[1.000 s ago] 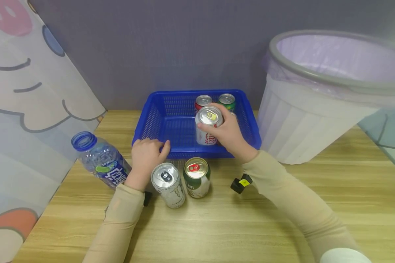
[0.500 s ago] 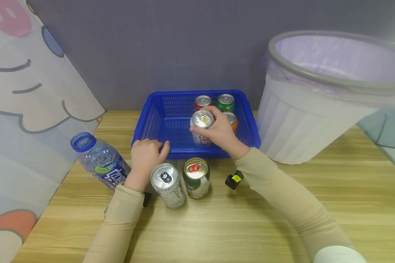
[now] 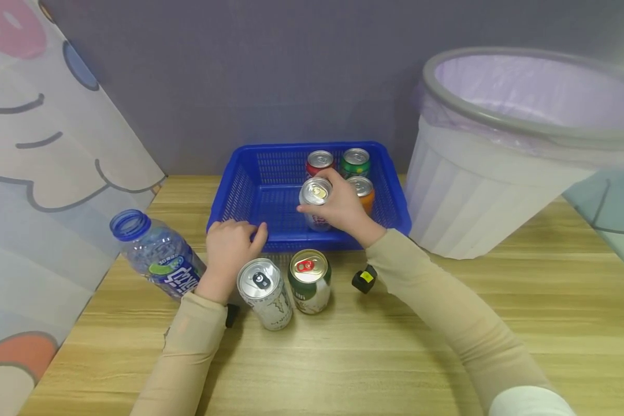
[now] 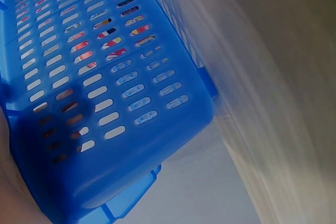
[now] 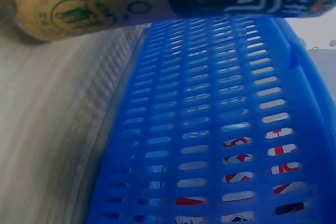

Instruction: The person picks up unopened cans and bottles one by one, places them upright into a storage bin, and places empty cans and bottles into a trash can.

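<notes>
In the head view my right hand (image 3: pixel 345 207) grips a white drink can (image 3: pixel 315 192) with red lettering, thumb on its near side and fingers behind. The can stands upright inside the blue plastic basket (image 3: pixel 270 236), near its front wall. A red can (image 3: pixel 320 159), a green can (image 3: pixel 356 162) and an orange can (image 3: pixel 361 186) stand around it on the basket's right side. My left hand (image 3: pixel 231 248) holds the basket's front rim, fingers curled over it and thumb pointing right. Through the slots in the left wrist view, parts of the fingers show behind the basket wall (image 4: pixel 173 124).
Before the basket stand a white can (image 3: pixel 265 294) with a black tab and a green-and-white can (image 3: pixel 311 283) with a red tab. An uncapped blue plastic bottle (image 3: pixel 161 254) is left of my left wrist. A lined white bin (image 3: pixel 463 196) stands right of the basket on the wooden table (image 3: pixel 343 364).
My right hand has moved left and lower with the white can, bringing it down into the basket beside the orange can, which now shows. My left hand stays on the rim.
</notes>
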### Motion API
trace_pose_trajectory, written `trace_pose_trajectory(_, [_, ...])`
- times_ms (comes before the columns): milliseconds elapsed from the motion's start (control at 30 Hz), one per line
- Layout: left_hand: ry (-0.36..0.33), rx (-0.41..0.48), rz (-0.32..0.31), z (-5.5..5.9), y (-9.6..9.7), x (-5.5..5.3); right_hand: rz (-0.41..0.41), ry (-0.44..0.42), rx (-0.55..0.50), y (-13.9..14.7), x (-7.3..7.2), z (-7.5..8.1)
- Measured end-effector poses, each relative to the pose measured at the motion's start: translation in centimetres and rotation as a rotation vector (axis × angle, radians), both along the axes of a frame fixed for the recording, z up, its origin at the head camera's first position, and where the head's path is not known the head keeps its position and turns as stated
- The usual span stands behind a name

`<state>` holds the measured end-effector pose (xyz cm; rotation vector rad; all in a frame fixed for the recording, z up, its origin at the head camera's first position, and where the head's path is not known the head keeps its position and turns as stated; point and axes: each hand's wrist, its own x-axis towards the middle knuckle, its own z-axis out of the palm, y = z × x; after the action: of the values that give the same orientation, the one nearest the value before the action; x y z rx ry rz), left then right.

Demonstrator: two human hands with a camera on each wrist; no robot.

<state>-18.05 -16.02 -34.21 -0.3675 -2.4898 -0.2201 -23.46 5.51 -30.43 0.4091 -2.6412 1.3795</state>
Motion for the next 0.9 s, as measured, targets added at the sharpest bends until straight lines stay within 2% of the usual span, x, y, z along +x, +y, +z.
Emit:
trace_pose_trajectory(133, [-0.017, -0.004, 0.007, 0.1, -0.1, 0.0, -0.003, -0.005, 0.057, -0.3, -0.1, -0.1])
trace_pose_trajectory(367, [-0.045, -0.012, 0.020, 0.3, -0.3, 0.0, 0.010, -0.011, 0.095, -0.7, -0.2, -0.1])
trace_pose_trajectory(700, [-0.017, -0.013, 0.009, 0.2, -0.2, 0.0, -0.001, -0.053, 0.183, -1.0, -0.7, -0.2])
trace_pose_trajectory(900, [0.000, -0.004, -0.002, 0.3, -0.2, 0.0, -0.002, -0.073, 0.183, -1.1, -0.8, -0.1])
